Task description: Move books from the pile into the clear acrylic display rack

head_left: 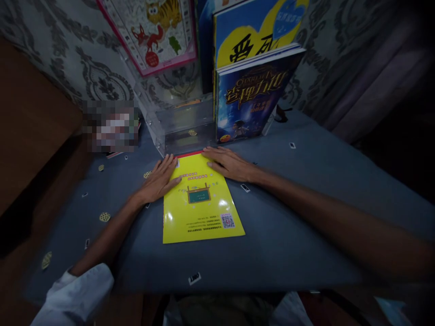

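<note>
A thin yellow book (pixel 204 217) lies flat, its print upside down to me, with a green chalkboard picture and a QR code on the cover. My left hand (pixel 159 181) rests on its far left side, fingers stretched out and thumb over the cover. Across from it, my right hand (pixel 229 164) lies over the far right corner, fingers extended and thumb on the cover. Both hands are open and touch the book. Just beyond its red far edge stands a clear acrylic rack (pixel 185 120).
The rack holds a dark blue book (pixel 251 95), a blue and yellow book (pixel 249 31) behind it, and a pink-bordered book (pixel 163 40) at upper left. A blurred-out stack (pixel 113 129) sits at the left. The grey patterned tablecloth (pixel 292 226) covers the table.
</note>
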Demonstrator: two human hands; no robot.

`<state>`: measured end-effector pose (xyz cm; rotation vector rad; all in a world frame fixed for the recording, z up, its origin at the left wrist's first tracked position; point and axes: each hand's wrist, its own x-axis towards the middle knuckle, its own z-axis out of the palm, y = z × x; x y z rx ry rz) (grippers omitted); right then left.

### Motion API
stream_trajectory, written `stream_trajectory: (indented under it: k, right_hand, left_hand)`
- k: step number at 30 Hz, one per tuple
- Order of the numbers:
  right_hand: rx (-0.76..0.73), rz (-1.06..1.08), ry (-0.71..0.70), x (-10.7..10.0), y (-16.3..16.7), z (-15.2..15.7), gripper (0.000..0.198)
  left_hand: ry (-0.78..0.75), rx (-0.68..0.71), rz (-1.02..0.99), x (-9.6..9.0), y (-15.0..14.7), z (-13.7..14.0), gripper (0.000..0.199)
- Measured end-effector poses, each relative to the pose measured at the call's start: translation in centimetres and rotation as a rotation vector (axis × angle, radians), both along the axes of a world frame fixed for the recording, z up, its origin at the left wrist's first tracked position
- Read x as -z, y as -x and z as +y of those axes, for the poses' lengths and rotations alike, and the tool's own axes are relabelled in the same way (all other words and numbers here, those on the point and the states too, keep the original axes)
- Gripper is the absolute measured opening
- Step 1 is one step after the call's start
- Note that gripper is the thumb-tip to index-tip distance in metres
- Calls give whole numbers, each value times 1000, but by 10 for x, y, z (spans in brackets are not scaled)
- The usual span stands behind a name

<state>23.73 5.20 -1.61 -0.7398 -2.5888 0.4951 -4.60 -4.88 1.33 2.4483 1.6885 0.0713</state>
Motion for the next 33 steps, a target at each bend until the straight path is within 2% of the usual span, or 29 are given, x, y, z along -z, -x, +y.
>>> stream_trajectory:
  k: [5, 12, 18, 25, 27, 33]
  right_hand:
    - [4, -20, -8, 1, 1, -1, 55]
    - [14, -20, -42, 4, 3, -1, 51]
    - [28, -52, -56, -1, 3, -22, 48]
    - [43, -63, -62, -5, -13, -77, 48]
    - [41, -64, -60, -5, -20, -96, 50]
    - [19, -53, -44, -3, -50, -152, 50]
  left_hand:
    - [7, 56, 10, -1, -2, -19, 79]
    - [-9, 197, 14, -6, -13, -83, 77]
    - [23, 257, -14, -8, -24, -127, 104]
    - [46, 286, -62, -7, -38, -176, 130]
    - [55, 279, -59, -9, -43, -194, 127]
    - [-45, 291, -110, -2, -50, -240, 92]
